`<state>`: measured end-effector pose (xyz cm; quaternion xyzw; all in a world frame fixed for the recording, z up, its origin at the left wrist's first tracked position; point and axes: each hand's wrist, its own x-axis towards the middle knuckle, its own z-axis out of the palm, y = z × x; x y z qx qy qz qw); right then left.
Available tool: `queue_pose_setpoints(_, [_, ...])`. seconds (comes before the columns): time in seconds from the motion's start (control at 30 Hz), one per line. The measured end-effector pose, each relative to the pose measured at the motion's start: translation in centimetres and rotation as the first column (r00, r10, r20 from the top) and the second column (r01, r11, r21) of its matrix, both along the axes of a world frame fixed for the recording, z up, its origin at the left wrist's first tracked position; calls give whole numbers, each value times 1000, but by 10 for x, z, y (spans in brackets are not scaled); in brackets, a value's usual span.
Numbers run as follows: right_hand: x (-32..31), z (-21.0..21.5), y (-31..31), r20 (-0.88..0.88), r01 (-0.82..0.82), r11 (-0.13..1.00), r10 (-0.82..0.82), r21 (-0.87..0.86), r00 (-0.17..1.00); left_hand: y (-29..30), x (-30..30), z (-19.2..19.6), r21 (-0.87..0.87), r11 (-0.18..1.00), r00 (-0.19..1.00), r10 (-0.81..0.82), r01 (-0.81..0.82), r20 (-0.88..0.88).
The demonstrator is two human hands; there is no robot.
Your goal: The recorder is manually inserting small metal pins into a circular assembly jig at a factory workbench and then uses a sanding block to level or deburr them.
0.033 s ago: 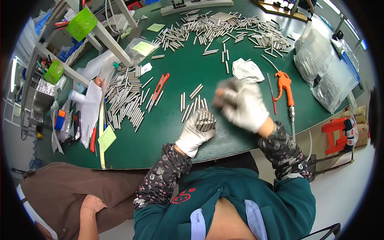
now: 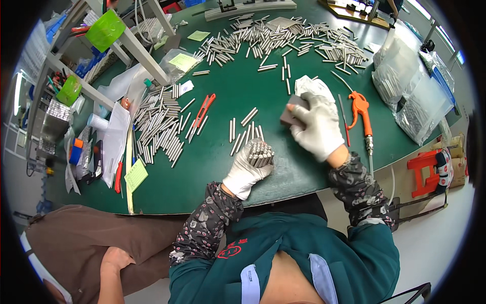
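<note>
My left hand (image 2: pixel 248 169), in a white glove, is closed round a bundle of short metal pins (image 2: pixel 260 154), their ends facing up. My right hand (image 2: pixel 320 126), gloved too, with a bare thumb tip showing, grips a grey-brown rectangular block (image 2: pixel 295 111). The block is held above the table, right of the bundle and apart from it. Just beyond my left hand lie several loose pins (image 2: pixel 248 116). A crumpled white cloth (image 2: pixel 314 88) lies behind my right hand, partly hidden by it.
Pins form a large heap (image 2: pixel 273 38) at the back and another pile (image 2: pixel 157 121) at left. A red utility knife (image 2: pixel 205 109) lies beside that pile. An orange air gun (image 2: pixel 359 106), a thin file (image 2: pixel 343 119) and plastic bags of pins (image 2: pixel 420 101) are at right. Someone sits at left.
My right hand, blurred before, has moved a little to the right with the block, which now shows clearly. My left hand and its pins stay in place.
</note>
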<state>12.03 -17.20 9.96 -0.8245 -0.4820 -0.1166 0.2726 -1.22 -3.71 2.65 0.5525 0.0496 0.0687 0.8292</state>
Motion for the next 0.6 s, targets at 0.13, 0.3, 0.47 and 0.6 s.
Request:
queue_pose_setpoints(0.13, [-32,20,9,22,-302,943,302,141,953,0,6,2,-59,998,999,30,-32,-43])
queue_pose_setpoints(0.3, [10,-3,6,-4,49,992,-49,117,999,1,3,2,5,1000,1000,9,-9,-17])
queue_pose_setpoints(0.47, [-22,1,15,-114,-241,956,262,170,958,-3,5,19,0,1000,1000,28,-28,-6])
queue_pose_setpoints(0.6, [-12,8,9,8,-11,985,10,175,1000,-1,3,5,42,997,995,65,-62,-78])
